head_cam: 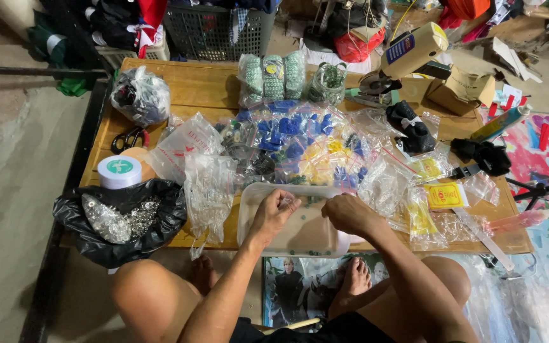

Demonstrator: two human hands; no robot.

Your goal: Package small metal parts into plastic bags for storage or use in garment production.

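Both hands over white tray (253,236) | left hand (276,213) pinching a small bead, fingers curled | right hand (349,213) loosely curled, grip unclear | black bag of metal bits (122,219) left of tray

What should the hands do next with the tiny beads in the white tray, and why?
Probably pick one more bead. The left hand and right hand are both over the white tray, fingertips pinched close together, and small dark beads lie loose on the tray beside them. What the fingers pinch is too small to tell.
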